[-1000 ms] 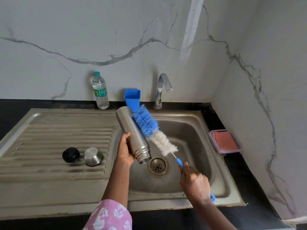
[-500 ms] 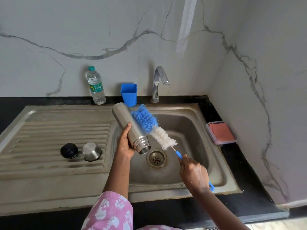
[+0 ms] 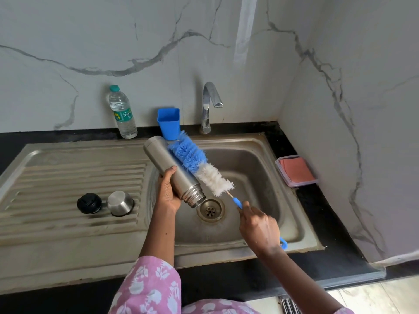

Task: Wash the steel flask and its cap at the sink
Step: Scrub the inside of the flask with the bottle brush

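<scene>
The steel flask [image 3: 173, 171] is gripped around its lower body by the left hand [image 3: 166, 192] over the sink [image 3: 267, 177], tilted with its threaded mouth down toward the drain [image 3: 210, 210]. Its long axis is matched by the bottle brush [image 3: 199, 165], laid along its right flank, blue and white bristles touching smooth brushed metal. The brush's thin blue handle is clasped in the right hand [image 3: 259, 227]. A domed steel cap [image 3: 120, 203] and black stopper [image 3: 89, 203] are left on the ribbed drainboard [image 3: 68, 177].
</scene>
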